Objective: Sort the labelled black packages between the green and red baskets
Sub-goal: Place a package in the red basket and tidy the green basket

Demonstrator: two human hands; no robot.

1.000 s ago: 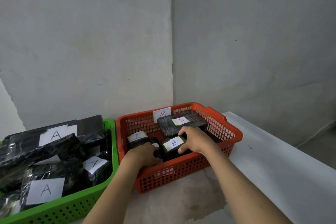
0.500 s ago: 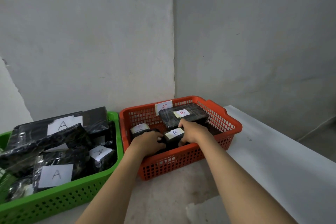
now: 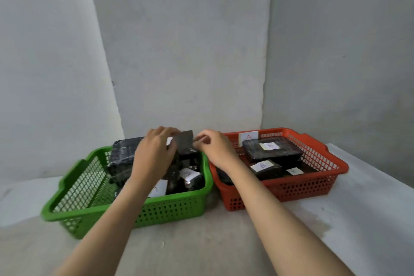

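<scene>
Both hands' grip pinching small black package (image 3: 184, 142) over green basket (image 3: 125, 210), red basket (image 3: 313, 184) beside, B-labelled packages (image 3: 272, 149) inside

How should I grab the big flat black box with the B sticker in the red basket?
Take the big flat package by its two long side edges, reaching down from above. It lies flat on top of the others in the red basket, so its sides look free; the basket walls block reaching in sideways.
</scene>
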